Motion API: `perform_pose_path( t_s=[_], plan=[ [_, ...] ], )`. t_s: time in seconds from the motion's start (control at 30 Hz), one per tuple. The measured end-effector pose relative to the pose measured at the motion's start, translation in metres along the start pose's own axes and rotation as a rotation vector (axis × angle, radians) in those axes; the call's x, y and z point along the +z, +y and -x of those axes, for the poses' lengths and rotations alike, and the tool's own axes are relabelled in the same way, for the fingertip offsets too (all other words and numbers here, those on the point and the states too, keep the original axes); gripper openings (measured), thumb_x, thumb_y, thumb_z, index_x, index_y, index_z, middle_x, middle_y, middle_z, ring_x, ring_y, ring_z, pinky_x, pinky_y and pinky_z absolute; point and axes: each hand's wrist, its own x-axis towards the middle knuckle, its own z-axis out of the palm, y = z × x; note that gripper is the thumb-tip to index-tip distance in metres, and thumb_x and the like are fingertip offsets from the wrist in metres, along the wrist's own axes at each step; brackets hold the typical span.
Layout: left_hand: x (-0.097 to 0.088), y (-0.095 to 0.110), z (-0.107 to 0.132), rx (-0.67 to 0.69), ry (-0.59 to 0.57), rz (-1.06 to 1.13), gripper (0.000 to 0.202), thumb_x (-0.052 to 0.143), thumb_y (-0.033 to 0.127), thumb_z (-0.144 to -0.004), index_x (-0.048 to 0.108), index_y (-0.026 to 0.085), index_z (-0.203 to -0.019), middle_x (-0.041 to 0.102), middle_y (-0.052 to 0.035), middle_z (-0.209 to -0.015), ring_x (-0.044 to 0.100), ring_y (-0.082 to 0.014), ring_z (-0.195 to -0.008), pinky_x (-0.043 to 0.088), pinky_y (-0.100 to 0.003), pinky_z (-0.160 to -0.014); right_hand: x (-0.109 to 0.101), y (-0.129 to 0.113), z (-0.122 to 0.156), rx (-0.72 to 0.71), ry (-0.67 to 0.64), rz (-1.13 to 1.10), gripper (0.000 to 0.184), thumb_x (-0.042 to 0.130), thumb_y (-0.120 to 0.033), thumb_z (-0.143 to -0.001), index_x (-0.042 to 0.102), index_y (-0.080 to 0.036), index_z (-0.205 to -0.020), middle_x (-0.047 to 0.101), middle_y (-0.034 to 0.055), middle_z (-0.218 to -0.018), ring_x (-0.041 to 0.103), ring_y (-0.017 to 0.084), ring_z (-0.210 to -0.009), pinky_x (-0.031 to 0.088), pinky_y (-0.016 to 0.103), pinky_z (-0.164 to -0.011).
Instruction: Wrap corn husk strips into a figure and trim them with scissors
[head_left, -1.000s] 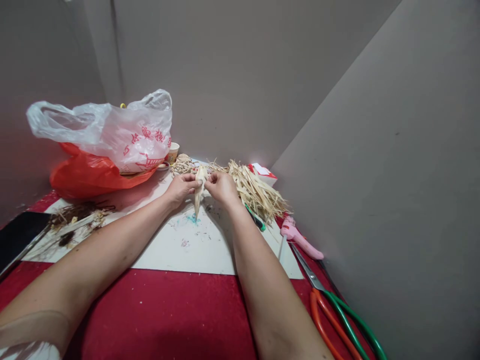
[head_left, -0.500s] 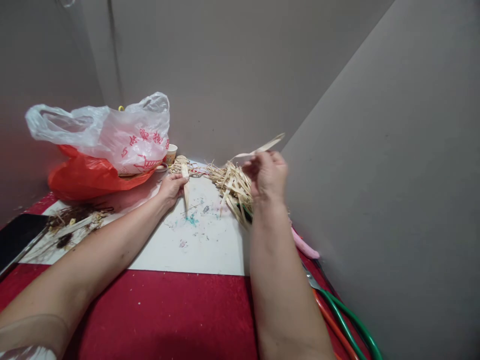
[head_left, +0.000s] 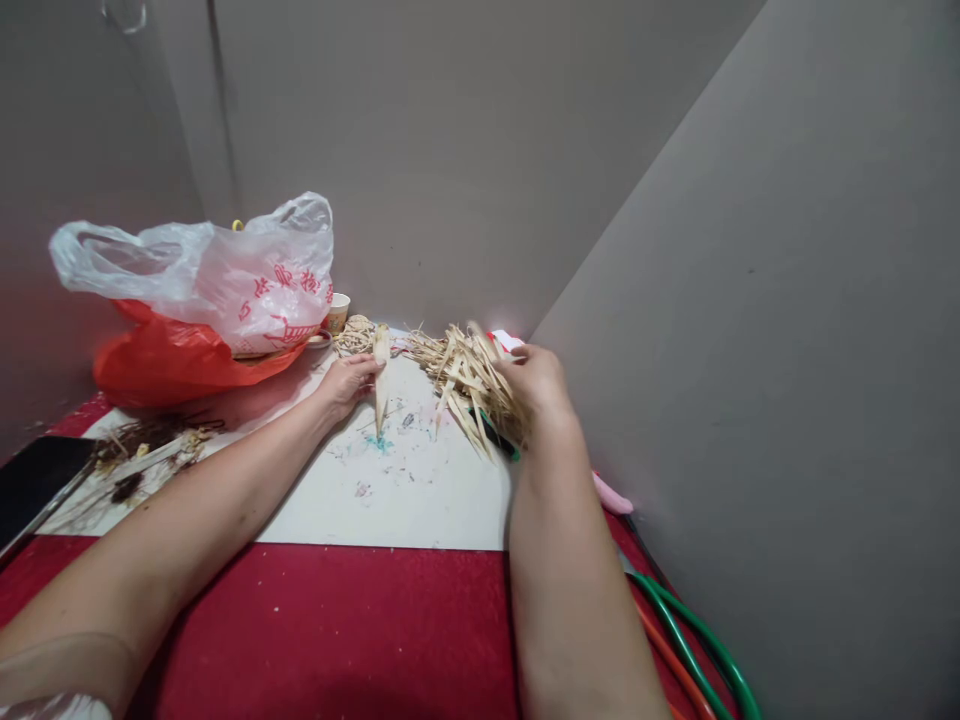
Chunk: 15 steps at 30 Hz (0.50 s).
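Note:
My left hand (head_left: 351, 384) pinches a flat, pale dried leaf strip (head_left: 382, 380) that stands roughly upright over the white board (head_left: 315, 510). At the right, my right hand (head_left: 534, 378) is over the edge of a pile of dried leaf strips (head_left: 459, 370). A blurred pale strip (head_left: 481, 338) runs into its closed fingers, which are partly hidden behind the hand. Part of a dark, green-edged tool (head_left: 501, 438) shows under the pile. Behind my left hand lies a coil of thin pale strands (head_left: 355, 337).
White and red plastic bags (head_left: 187, 365) stand at the back left beside a paper cup (head_left: 338, 312). Plant scraps (head_left: 142, 460) and a dark flat device (head_left: 45, 475) lie at the left. Green-handled cutters (head_left: 697, 630) and a pink object (head_left: 613, 495) lie along the right wall.
My right hand has come down from above the pile to its right side, bringing the raised strip lower. My left hand keeps its strip, now turned slightly.

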Motion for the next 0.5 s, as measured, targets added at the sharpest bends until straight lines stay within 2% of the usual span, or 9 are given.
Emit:
perform_pose_path(
  t_s=[0.1,0.13,0.23,0.3,0.4,0.5],
  plan=[
    [0.002,0.0,0.002,0.013,-0.043,-0.017,0.027,0.083,0.024,-0.049,0.063,0.015,-0.063,0.054,0.003,-0.053,0.048,-0.008,-0.051,0.035,-0.021,-0.051,0.026,-0.024,0.005,0.07,0.096,0.059,0.006,0.065,-0.023,-0.071,0.064,-0.018,-0.074,0.065,0.0038,-0.073,0.062,0.019,-0.077,0.048,0.033,-0.075],
    [0.003,0.0,0.003,0.019,-0.054,-0.027,0.026,0.083,0.024,-0.049,0.063,0.015,-0.063,0.056,0.0022,-0.054,0.049,-0.0082,-0.051,0.036,-0.022,-0.052,0.037,-0.034,0.01,0.069,0.039,0.006,0.008,0.064,-0.025,-0.073,0.065,-0.017,-0.074,0.066,0.0036,-0.073,0.062,0.018,-0.073,0.048,0.031,-0.072],
    [0.003,-0.003,0.002,0.036,-0.09,-0.061,0.024,0.082,0.026,-0.051,0.066,0.014,-0.065,0.062,-0.0011,-0.06,0.052,-0.0094,-0.054,0.039,-0.023,-0.055,0.069,-0.057,0.025,0.123,-0.281,-0.2,0.011,0.063,-0.026,-0.074,0.065,-0.016,-0.071,0.064,0.0013,-0.066,0.059,0.013,-0.061,0.046,0.024,-0.059],
    [0.003,-0.005,0.002,0.054,-0.111,-0.076,0.025,0.082,0.026,-0.052,0.068,0.013,-0.068,0.065,-0.0032,-0.064,0.056,-0.0107,-0.057,0.041,-0.024,-0.057,0.087,-0.063,0.032,0.176,-0.394,-0.252,0.011,0.064,-0.024,-0.072,0.062,-0.016,-0.066,0.061,-0.0004,-0.06,0.057,0.011,-0.056,0.043,0.021,-0.053],
    [0.002,-0.007,0.002,0.075,-0.117,-0.098,0.024,0.081,0.024,-0.052,0.067,0.012,-0.068,0.066,-0.0046,-0.066,0.058,-0.0124,-0.06,0.042,-0.024,-0.058,0.103,-0.059,0.036,0.213,-0.36,-0.275,0.01,0.062,-0.018,-0.069,0.057,-0.016,-0.06,0.057,-0.0034,-0.054,0.054,0.008,-0.051,0.041,0.017,-0.048],
    [0.002,-0.009,0.002,0.1,-0.121,-0.131,0.022,0.08,0.025,-0.054,0.066,0.012,-0.067,0.065,-0.0046,-0.065,0.058,-0.0127,-0.059,0.042,-0.025,-0.057,0.105,-0.054,0.035,0.229,-0.326,-0.314,0.01,0.061,-0.015,-0.067,0.055,-0.017,-0.06,0.055,-0.0048,-0.052,0.054,0.008,-0.05,0.041,0.016,-0.046]
  ],
)
